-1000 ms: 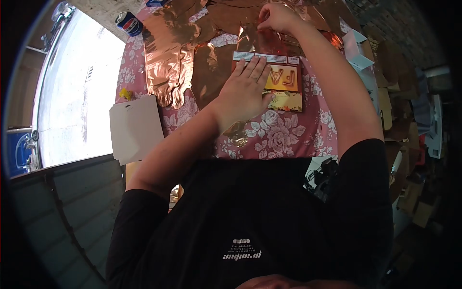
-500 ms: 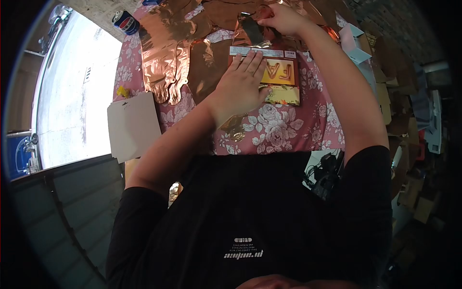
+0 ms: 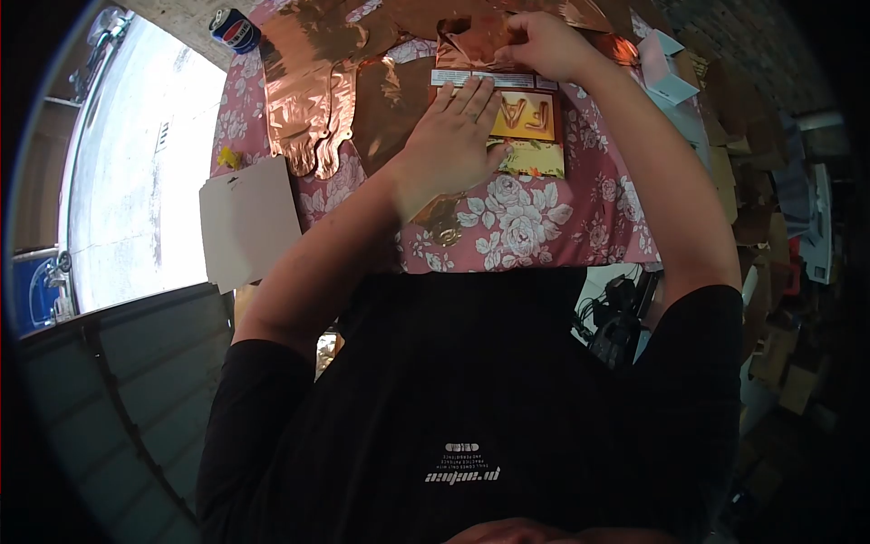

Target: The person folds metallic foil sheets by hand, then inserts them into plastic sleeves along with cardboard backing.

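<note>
two bare hands worked over a table spread with a pink cloth [image 3: 589, 236] printed with white roses. the left hand [image 3: 459, 131] lay palm down, fingers stretched out and slightly parted, pressing on the left part of a flat, colorful packet [image 3: 528, 118]; it was not clenched. the packet lay near the front middle of the table, with a white label strip [image 3: 494, 80] along its far side and upside-down, balloon-like letters on a yellow panel. the right hand [image 3: 509, 43] was beyond the strip, its fingers bent toward the thumb at shiny copper film [image 3: 462, 53]; i cannot tell whether they pinched it

to the left of the packet, wrinkled copper foil [image 3: 311, 100] covered much of the cloth. a dark blue can [image 3: 235, 32] stood tilted in view at the far left, and a stack of pale cards [image 3: 249, 222] lay at the near left, just beside a small yellow object [image 3: 228, 159]. a gold foil piece [image 3: 444, 222] rested near the front edge, and an open white box [image 3: 668, 68] sat on the right
</note>
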The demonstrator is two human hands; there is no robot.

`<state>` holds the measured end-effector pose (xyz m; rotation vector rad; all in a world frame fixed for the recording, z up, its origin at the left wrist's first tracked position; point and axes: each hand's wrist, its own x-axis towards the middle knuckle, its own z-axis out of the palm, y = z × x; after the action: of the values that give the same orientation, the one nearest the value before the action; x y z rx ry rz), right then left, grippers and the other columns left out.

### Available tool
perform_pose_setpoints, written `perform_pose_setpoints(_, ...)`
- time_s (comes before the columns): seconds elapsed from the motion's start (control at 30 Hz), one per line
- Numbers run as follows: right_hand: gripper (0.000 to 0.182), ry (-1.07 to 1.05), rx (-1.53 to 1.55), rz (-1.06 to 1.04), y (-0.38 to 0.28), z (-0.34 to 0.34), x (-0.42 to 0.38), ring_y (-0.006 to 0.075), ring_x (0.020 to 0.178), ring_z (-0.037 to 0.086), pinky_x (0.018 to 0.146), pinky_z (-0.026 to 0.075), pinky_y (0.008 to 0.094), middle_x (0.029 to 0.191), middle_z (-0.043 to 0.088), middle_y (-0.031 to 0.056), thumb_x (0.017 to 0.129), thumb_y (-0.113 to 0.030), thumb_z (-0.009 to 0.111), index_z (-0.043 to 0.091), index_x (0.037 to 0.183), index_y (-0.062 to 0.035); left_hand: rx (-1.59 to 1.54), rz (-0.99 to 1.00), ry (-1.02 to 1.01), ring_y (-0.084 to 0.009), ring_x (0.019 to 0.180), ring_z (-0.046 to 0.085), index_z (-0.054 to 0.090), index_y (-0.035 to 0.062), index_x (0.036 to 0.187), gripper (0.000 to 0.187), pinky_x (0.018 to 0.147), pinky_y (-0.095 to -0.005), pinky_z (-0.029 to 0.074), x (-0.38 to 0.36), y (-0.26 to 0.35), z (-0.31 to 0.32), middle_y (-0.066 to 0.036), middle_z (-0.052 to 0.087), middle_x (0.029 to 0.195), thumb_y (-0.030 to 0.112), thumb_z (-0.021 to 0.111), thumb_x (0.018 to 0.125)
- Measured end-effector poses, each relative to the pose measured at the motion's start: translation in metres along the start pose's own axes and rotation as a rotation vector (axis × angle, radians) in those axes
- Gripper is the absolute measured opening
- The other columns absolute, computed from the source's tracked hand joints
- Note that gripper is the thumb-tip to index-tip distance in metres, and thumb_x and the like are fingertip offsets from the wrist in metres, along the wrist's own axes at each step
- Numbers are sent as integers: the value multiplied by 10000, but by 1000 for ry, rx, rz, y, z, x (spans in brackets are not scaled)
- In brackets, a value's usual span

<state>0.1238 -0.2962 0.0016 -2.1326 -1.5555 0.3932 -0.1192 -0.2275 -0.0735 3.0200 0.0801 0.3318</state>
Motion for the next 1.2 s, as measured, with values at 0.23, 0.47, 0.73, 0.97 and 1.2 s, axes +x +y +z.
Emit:
perform_pose_setpoints(0.23,215,40,37,-58,-16,28,-59,267,911,774,806,589,387,983,790,114,906,-12,744,714,1113,-64,-8,-13,-19,-381,1587,379,531,-53,1525,725,1350,-553,170,-1,1,-4,-249,512,1608,529,480,1095)
perform_pose_setpoints(0.47,337,287,-149,-201,-2,66,-89,312,1089,776,935,620,421,1206,802,91,848,11,712,778,1165,-81,31,195,53,-256,898,740,768,39,871,371,848,-460,611,-10,12,-17,-56,728,825,373,685,1007)
perform_pose_setpoints(0.73,320,87,-174,2,-27,52,-96,332,1096,765,925,623,428,1158,808,92,829,-52,769,806,1140,-121,-195,340,374,-319,1183,701,715,13,1207,312,952,-455,583,1,8,-64,-135,733,1182,260,637,1033)
perform_pose_setpoints(0.97,322,168,-126,-18,-10,64,-94,336,1195,738,1018,599,449,1173,802,126,841,-48,769,795,1158,-98,-136,242,-30,-402,1631,321,433,-54,1617,631,1353,-546,219,33,-58,-7,-259,405,1712,339,478,1126)
perform_pose_setpoints(1.2,826,374,-138,40,-50,79,-152,475,1416,565,1163,501,474,1541,593,243,985,-201,786,348,1649,21,-93,233,-58,-385,1642,302,380,-28,1656,626,1359,-527,199,31,-57,-5,-250,369,1735,295,503,1134)
